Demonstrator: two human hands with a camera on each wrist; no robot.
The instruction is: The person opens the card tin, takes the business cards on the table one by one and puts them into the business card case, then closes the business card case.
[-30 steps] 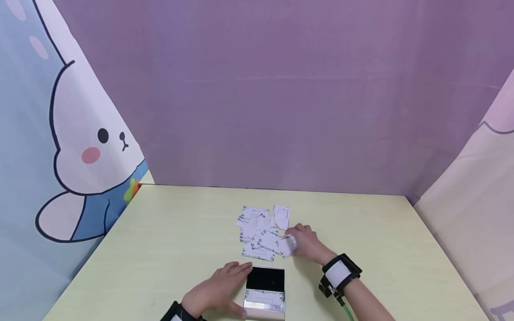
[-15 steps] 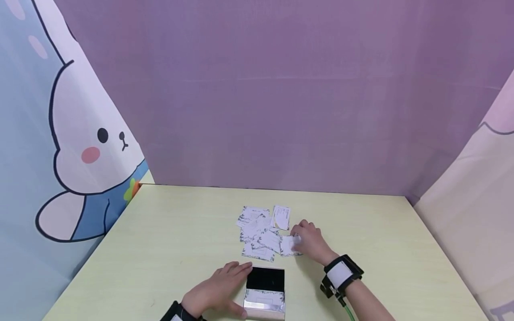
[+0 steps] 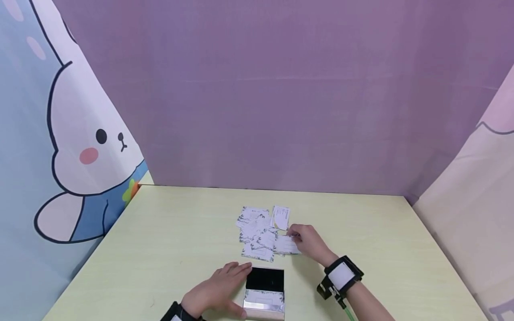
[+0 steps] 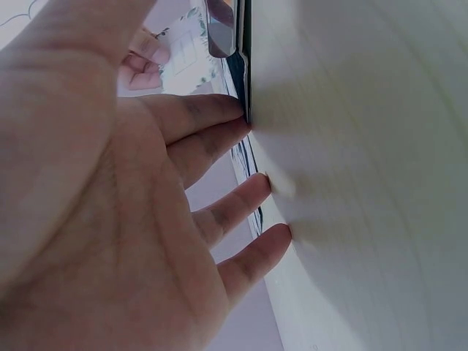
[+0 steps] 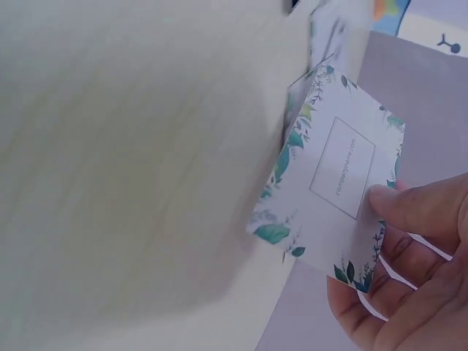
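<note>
Near the table's front edge lies a small card box (image 3: 265,287) with a black inside (image 4: 238,58). My left hand (image 3: 218,292) lies flat on the table, its straight fingers (image 4: 212,121) against the box's left side. A loose pile of leaf-bordered white cards (image 3: 257,229) lies beyond the box. At the pile's right edge, my right hand (image 3: 308,241) pinches one such card (image 3: 286,244) just above the table. The right wrist view shows this card (image 5: 336,175) held by a corner between thumb (image 5: 398,208) and fingers, printed side showing.
The pale yellow-green table (image 3: 172,240) stands inside a purple backdrop (image 3: 273,111). A rabbit-print curtain (image 3: 80,151) hangs on the left and a pale curtain (image 3: 470,223) on the right. Black and white wrist straps (image 3: 340,274) sit on both arms.
My right hand has shifted a little at the pile's right edge, and the pinched card has turned flatter and moved left. The left hand and the box have stayed put.
</note>
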